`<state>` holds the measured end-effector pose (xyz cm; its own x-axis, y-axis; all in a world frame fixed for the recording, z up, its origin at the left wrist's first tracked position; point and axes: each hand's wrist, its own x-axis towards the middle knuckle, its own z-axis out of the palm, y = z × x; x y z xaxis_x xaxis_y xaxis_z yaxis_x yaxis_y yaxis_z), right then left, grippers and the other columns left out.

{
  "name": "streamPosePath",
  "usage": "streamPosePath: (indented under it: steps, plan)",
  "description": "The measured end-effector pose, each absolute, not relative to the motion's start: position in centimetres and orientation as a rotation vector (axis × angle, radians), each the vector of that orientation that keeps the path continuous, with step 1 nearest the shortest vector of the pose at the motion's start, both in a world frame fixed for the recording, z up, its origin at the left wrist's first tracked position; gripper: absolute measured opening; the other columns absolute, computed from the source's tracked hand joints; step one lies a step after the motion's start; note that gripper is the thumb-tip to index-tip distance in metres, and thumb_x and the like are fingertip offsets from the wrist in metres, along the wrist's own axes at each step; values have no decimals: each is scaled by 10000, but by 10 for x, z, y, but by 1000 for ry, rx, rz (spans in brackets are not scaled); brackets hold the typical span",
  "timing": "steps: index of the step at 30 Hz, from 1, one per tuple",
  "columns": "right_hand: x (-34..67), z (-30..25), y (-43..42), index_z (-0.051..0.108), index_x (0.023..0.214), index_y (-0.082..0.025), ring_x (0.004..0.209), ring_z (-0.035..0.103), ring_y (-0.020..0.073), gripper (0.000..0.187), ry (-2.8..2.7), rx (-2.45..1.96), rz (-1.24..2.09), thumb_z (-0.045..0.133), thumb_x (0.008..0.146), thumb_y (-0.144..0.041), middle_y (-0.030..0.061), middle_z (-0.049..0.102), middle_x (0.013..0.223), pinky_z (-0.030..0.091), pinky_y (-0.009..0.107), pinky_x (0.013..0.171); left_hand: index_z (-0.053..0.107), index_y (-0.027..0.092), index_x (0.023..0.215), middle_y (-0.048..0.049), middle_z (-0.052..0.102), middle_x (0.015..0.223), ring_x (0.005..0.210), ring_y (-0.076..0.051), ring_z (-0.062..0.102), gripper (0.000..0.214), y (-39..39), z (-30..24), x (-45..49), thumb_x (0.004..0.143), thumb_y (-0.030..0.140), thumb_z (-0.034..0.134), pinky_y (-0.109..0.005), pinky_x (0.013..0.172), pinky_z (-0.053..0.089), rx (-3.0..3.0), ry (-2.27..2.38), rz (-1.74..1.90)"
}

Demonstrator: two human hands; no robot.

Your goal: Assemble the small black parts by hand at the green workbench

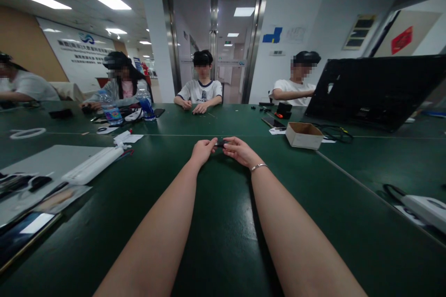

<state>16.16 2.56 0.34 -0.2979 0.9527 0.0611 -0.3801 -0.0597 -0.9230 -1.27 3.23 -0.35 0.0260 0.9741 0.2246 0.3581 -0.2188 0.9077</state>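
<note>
Stretched out over the green table [223, 204], my two hands meet at a small, short black object [220, 144] with a lighter, shiny end toward the left. Its kind is too small to make out. My left hand [202, 152] pinches the left end between thumb and fingers. At the other end, my right hand [239, 151] has its thumb and fingers closed round the object, covering part of it. A silver bracelet [259, 166] circles my right wrist.
A small open cardboard box [304, 135] and a phone [273, 123] lie right of my hands, with a large black monitor [376, 93] behind. On the left are a laptop [52, 160], a white cylinder-like device [94, 165] and water bottles [111, 110]. Several people sit across the table.
</note>
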Motion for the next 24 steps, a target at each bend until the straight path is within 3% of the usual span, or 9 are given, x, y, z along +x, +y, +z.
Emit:
streamPosePath:
  steps: [13, 24]
  plan:
    - [160, 5, 23, 606, 862, -175, 647, 646, 124, 330, -1201, -727, 1613, 788, 630, -25, -25, 607, 709, 568, 246, 652, 591, 171, 495, -28, 534, 460, 455, -142, 466, 569, 24, 5, -14, 839, 571, 377, -273, 534, 329, 1691, 1579, 1140]
    - [155, 10, 23, 576, 754, -129, 499, 604, 109, 175, -1084, -839, 1573, 741, 791, -175, 58, 643, 623, 531, 176, 488, 610, 153, 702, -19, 579, 612, 552, -129, 496, 389, 29, -3, -11, 781, 520, 507, -235, 515, 341, 1649, 1326, 1253]
